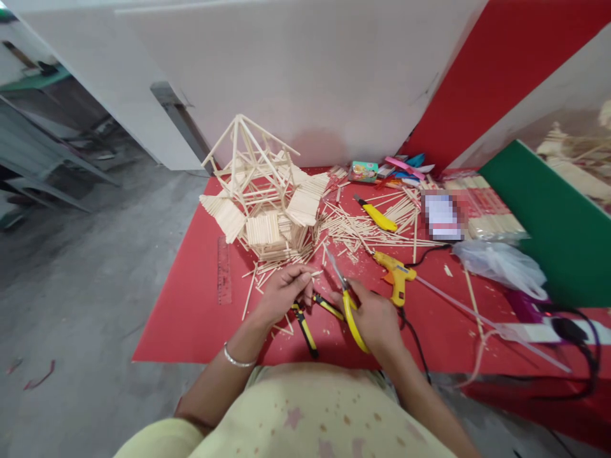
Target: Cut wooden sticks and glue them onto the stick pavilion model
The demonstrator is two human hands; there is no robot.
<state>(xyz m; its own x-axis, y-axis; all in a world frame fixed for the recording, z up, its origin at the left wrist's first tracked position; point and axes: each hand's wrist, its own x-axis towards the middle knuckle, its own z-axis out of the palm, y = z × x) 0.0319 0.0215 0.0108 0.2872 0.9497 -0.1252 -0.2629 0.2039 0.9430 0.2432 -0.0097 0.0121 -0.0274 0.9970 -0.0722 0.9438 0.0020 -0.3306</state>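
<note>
The person's left hand pinches what seems to be a short pale wooden stick, thumb against fingers. The right hand is curled round yellow-handled metal scissors, blades pointing away from the body. Beyond the left hand, an open-framed pale stick model stands on the red tabletop.

phone screen blurred by pixel blocks, green board cut off at right edge
</note>
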